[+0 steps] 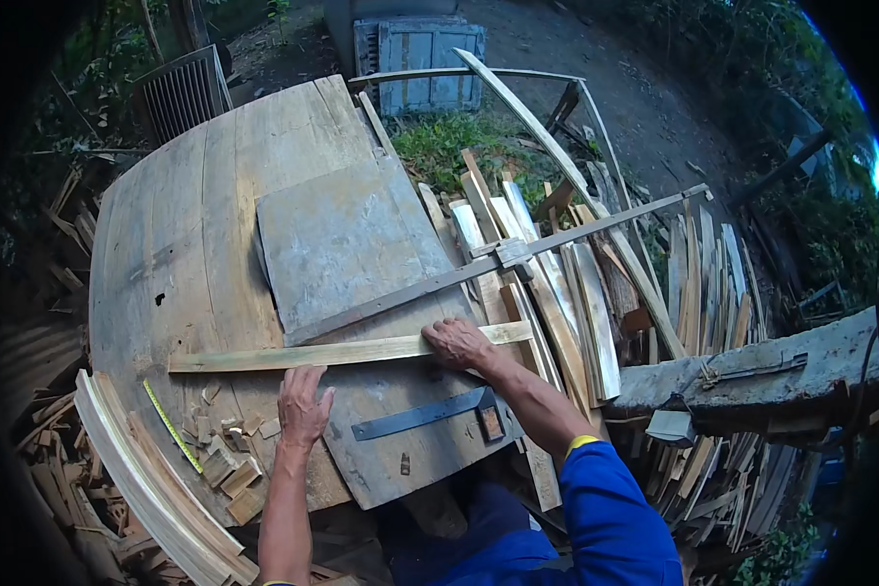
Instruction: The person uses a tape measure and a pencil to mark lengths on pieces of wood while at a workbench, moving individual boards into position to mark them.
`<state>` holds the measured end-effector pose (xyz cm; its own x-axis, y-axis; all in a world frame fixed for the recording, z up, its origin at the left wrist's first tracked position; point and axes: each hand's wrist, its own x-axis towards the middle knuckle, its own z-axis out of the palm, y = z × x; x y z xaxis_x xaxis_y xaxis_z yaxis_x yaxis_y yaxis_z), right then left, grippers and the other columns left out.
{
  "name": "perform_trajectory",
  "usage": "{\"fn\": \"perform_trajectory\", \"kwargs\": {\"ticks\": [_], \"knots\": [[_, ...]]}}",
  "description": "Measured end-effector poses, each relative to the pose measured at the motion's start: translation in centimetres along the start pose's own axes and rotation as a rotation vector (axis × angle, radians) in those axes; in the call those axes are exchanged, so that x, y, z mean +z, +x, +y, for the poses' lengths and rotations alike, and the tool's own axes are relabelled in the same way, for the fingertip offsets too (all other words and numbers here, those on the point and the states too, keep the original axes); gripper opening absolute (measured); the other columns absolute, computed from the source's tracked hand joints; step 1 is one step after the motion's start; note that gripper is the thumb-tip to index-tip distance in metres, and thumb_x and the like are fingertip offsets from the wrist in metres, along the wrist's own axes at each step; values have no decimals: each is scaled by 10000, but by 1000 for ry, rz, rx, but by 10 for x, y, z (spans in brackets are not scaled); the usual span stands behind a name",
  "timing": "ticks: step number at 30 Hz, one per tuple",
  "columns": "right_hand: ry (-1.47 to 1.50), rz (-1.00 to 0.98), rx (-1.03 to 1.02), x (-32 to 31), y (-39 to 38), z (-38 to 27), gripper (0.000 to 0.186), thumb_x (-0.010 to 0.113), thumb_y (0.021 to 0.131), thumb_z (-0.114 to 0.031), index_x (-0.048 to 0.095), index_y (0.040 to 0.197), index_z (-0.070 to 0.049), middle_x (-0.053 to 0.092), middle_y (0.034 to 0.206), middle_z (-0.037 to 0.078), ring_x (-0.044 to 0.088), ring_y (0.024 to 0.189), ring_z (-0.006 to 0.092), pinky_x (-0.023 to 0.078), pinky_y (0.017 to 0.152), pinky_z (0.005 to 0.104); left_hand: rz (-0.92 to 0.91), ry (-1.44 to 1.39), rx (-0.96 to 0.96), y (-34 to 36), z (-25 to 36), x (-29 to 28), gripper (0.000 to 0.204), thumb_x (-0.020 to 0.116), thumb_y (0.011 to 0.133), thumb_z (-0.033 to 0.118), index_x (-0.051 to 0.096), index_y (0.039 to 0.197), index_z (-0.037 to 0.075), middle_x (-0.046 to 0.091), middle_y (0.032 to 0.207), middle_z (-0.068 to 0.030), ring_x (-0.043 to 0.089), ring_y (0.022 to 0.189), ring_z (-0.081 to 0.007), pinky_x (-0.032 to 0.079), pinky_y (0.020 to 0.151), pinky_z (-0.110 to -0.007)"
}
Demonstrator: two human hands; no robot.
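Note:
A long, pale wooden slat [371, 351] lies across the worktable. My right hand [456, 343] is closed over the slat toward its right end. At the slat's near edge is my left hand [305, 402], its fingertips against the wood and its thumb apart. Below the right hand, a try square [420, 415] with a dark blade and a thick stock rests on the table. A yellow strip of measuring tape [173, 427] lies to the left, beside several small wood offcuts [234, 459]. Beyond the slat, a long bar with a block on it [400, 295] slants across a grey board [347, 244].
The plank tabletop [171, 239] has a small hole. Curved wood strips [151, 488] lean along its near left edge. Stacked slats [547, 283] crowd its right side, with a thick beam [752, 361] beyond. Scrap wood [63, 479] is heaped at the left.

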<state>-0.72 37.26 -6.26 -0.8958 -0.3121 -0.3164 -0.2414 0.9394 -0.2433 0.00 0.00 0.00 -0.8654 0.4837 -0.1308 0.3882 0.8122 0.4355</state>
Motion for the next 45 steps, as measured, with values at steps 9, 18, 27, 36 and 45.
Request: {"fn": "perform_trajectory", "kwargs": {"ticks": [9,18,27,36,45], "knots": [[123,374,-308,-64,-16,29,313,673,874,-276,621,1100,-66,684,904,182,690,882,404,537,738,500,122,408,149,88,50,7,765,855,663,121,539,1359,101,610,1239,-117,556,1196,-324,399,1024,-486],[377,4,-361,-123,-37,56,470,733,851,-485,674,1025,-52,721,940,213,696,935,408,523,799,504,-61,281,32,64,101,-53,664,770,667,148,588,1304,106,662,1197,-156,602,1176,-345,433,1035,-456],[1385,-827,-164,-79,-134,53,461,701,973,-441,666,1053,12,663,739,47,623,582,112,514,517,266,1420,-735,-323,-39,118,-81,462,571,1057,269,456,1440,37,501,1338,-138,535,1211,-256,463,1021,-401],[1396,-916,-65,-80,-149,21,490,768,914,-378,649,1076,69,729,813,133,706,638,182,586,596,309,1037,-1803,-234,-57,100,-80,497,505,1048,539,537,1216,72,661,1009,-128,656,992,-306,531,961,-471],[1048,-559,-149,-103,-152,-24,491,850,816,-394,707,1047,15,700,784,82,704,707,173,585,642,320,1016,-1950,-26,-67,94,-102,529,635,980,548,550,1199,74,640,1104,-107,664,1069,-349,526,1007,-516]]}}
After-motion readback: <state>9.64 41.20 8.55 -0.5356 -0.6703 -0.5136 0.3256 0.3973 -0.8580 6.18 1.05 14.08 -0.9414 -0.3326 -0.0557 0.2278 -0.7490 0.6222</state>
